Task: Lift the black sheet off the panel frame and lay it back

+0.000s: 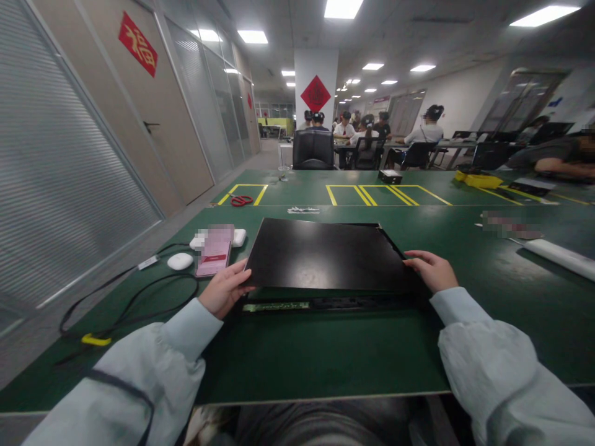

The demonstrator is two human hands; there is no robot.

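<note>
Sleeves: pale blue, lower frame corners.
Left hand [226,287]: gripping black panel [325,255] at its left edge, frame centre.
Right hand [431,270]: fingers pressed on panel's right corner.
Advice: probably lift evenly, clear of phone [214,250].

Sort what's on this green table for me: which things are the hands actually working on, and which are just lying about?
In hand:
- black panel, lifted at its near edge
- left hand gripping its left corner
- right hand on its right corner
- long strip under the near edge

Lying about:
- pink phone
- white puck
- black cable
- red scissors
- yellow tray
- white roll
</note>
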